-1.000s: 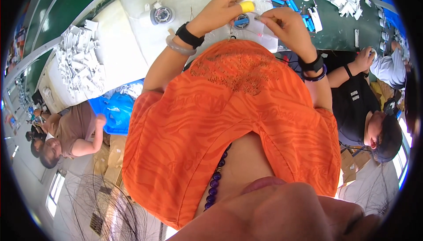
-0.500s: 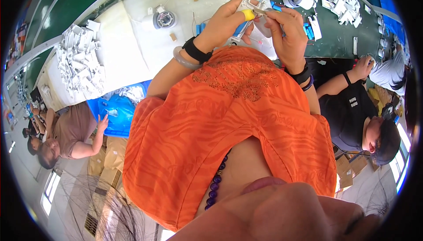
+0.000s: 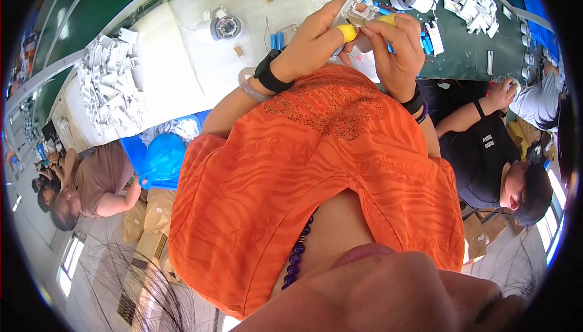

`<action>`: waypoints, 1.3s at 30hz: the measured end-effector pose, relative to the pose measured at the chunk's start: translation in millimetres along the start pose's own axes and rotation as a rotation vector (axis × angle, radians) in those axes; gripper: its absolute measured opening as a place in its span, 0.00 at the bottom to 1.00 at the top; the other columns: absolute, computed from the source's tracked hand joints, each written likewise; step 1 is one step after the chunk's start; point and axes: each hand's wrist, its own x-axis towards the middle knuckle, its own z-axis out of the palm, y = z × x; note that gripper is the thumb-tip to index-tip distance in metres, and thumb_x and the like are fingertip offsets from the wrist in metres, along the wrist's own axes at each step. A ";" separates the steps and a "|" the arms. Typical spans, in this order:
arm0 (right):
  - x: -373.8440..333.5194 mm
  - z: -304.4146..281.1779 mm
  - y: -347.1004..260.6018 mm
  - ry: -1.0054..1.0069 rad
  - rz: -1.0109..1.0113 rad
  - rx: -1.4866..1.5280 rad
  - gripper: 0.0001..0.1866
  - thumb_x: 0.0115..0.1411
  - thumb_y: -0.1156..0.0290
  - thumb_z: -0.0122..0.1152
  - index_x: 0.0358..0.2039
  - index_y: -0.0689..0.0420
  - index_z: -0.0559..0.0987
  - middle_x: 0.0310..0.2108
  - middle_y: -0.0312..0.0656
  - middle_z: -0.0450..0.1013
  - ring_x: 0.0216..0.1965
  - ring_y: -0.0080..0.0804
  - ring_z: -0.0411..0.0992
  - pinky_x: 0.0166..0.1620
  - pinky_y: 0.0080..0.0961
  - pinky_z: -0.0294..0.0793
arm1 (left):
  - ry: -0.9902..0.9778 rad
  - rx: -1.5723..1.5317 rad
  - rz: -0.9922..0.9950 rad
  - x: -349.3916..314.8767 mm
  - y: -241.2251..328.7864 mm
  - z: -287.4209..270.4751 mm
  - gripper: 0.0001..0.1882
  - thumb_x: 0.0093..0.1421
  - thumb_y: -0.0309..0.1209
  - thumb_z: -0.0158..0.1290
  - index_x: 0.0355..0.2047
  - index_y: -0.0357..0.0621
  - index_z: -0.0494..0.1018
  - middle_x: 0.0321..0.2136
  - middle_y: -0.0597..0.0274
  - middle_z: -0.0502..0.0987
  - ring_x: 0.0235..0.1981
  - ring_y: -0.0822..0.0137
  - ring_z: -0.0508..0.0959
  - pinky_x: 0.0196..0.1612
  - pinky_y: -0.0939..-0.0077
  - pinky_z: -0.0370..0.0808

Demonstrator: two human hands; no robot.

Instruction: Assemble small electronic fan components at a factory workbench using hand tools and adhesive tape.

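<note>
White plastic part held above surface

Left hand clamped on part, yellow cover on thumb. Right hand pinched on small brownish piece against it. Blue cylinders near left wrist; round grey-white unit farther left.

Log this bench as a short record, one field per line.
Left hand grip: closed on a white housing
Right hand grip: fingers at the same housing; whether they pinch something else is unclear
Yellow finger cover: on the left hand
Near left wrist: blue cylinders
Further left: round grey-and-white unit, then a pile of white parts
Right: loose white pieces on green surface
</note>
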 end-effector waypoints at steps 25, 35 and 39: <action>11.1 0.5 1.2 -0.060 -0.059 0.013 0.13 0.43 0.80 0.70 0.32 0.54 0.81 0.27 0.35 0.72 0.33 0.35 0.68 0.43 0.31 0.68 | 0.103 0.205 0.111 -2.5 -10.4 2.3 0.19 0.70 0.32 0.42 0.57 0.35 0.65 0.25 0.67 0.70 0.23 0.79 0.70 0.25 0.86 0.70; 9.0 23.7 26.0 -0.110 0.023 0.014 0.10 0.49 0.75 0.68 0.34 0.55 0.80 0.31 0.36 0.75 0.35 0.36 0.71 0.42 0.31 0.66 | 0.113 0.276 -0.151 17.4 -9.1 -26.0 0.17 0.70 0.35 0.40 0.52 0.37 0.70 0.29 0.64 0.73 0.23 0.77 0.74 0.24 0.82 0.72; 17.7 20.0 53.6 -0.139 0.141 -0.047 0.14 0.51 0.72 0.68 0.40 0.56 0.78 0.36 0.40 0.77 0.40 0.40 0.73 0.44 0.33 0.68 | 0.240 0.502 0.092 54.3 -5.9 -89.6 0.16 0.68 0.36 0.42 0.46 0.37 0.71 0.31 0.58 0.77 0.26 0.68 0.79 0.27 0.77 0.76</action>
